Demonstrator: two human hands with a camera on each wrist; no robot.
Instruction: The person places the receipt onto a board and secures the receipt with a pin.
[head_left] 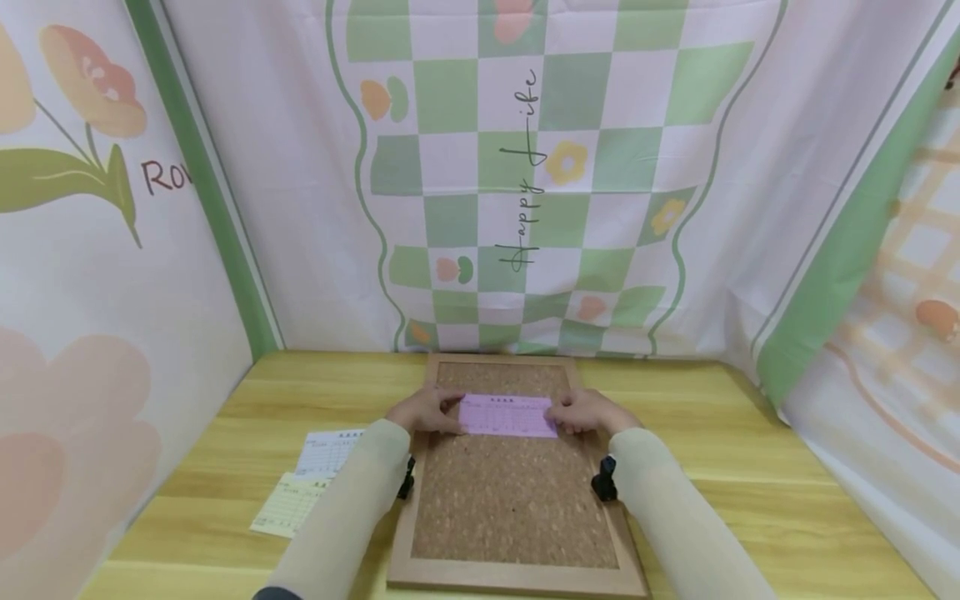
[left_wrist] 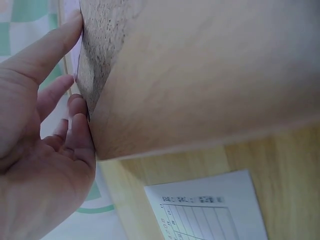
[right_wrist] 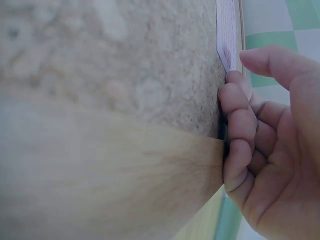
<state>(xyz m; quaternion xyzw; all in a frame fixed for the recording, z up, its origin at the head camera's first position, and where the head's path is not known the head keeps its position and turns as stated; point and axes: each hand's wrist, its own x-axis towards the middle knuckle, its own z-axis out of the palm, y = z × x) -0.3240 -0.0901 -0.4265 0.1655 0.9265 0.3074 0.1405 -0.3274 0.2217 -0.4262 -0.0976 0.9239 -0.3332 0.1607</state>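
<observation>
A pink printed form slip (head_left: 507, 416) lies across the upper part of a wood-framed cork board (head_left: 510, 500). My left hand (head_left: 429, 410) touches the slip's left end, with thumb and index finger spread along that edge. In the left wrist view, the other fingers of my left hand (left_wrist: 50, 110) rest by the board's frame. My right hand (head_left: 588, 412) pinches the slip's right end between thumb and index finger. The right wrist view shows the remaining fingers of the right hand (right_wrist: 270, 135) curled against cork and frame, near the slip's corner (right_wrist: 226, 37).
Left of the board, a white form slip (head_left: 326, 452) and a yellow form slip (head_left: 287, 504) lie on the wooden table (head_left: 195, 500), partly hidden by my left sleeve. A checked curtain (head_left: 510, 167) hangs behind the board's far end.
</observation>
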